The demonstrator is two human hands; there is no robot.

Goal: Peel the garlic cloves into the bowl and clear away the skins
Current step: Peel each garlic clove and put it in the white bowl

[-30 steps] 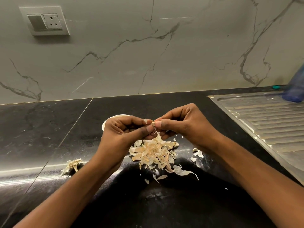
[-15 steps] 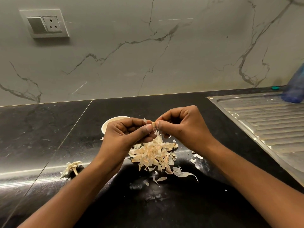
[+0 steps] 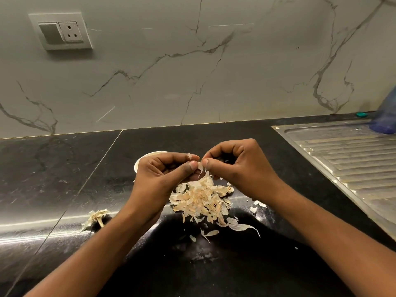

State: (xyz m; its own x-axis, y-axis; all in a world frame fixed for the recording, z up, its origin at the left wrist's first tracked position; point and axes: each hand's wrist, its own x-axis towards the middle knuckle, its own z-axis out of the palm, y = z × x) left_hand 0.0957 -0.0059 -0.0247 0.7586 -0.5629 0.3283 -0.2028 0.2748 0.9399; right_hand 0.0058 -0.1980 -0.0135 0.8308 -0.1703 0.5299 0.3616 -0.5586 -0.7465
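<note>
My left hand (image 3: 162,179) and my right hand (image 3: 240,168) meet above the black counter and pinch a small garlic clove (image 3: 200,167) between thumbs and fingertips; the clove is mostly hidden, with a strip of papery skin hanging from it. Right below the hands lies a heap of garlic skins (image 3: 201,200). Behind my left hand a white bowl (image 3: 147,157) shows only part of its rim; what is inside it is hidden.
A garlic stem with dry skin (image 3: 96,217) lies on the counter at the left. Loose skin flakes (image 3: 242,226) are scattered in front of and right of the heap. A steel sink drainboard (image 3: 351,168) fills the right side, with a blue object (image 3: 385,121) at its back corner.
Both hands stay pinched together at the clove. A strip of skin now hangs loose between the thumbs.
</note>
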